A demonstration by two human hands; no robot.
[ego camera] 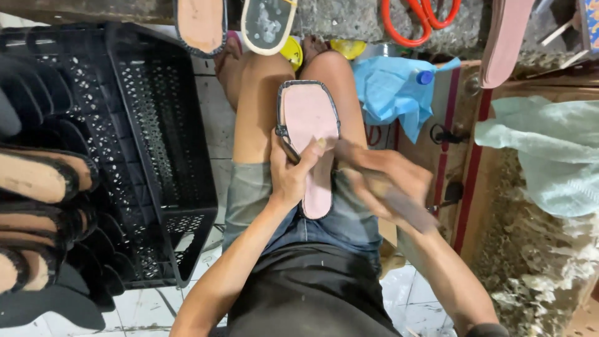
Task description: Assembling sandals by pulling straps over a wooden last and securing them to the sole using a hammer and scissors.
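Note:
A pink shoe insole with a dark edge (309, 122) lies lengthwise on my lap, toe end toward my knees. My left hand (290, 175) grips its left edge, thumb laid across the pink surface. My right hand (384, 184) is closed around a wooden-handled tool (399, 203), blurred by motion, whose tip touches the insole's right side near the middle. Which kind of tool it is cannot be made out.
A black perforated plastic crate (159, 150) stands at my left, with several dark soles (37, 181) stacked beside it. Two more soles (234, 22) lean at the top. Orange scissors (415, 19), a blue cloth (390, 93), and a pale green cloth (552, 150) lie at right.

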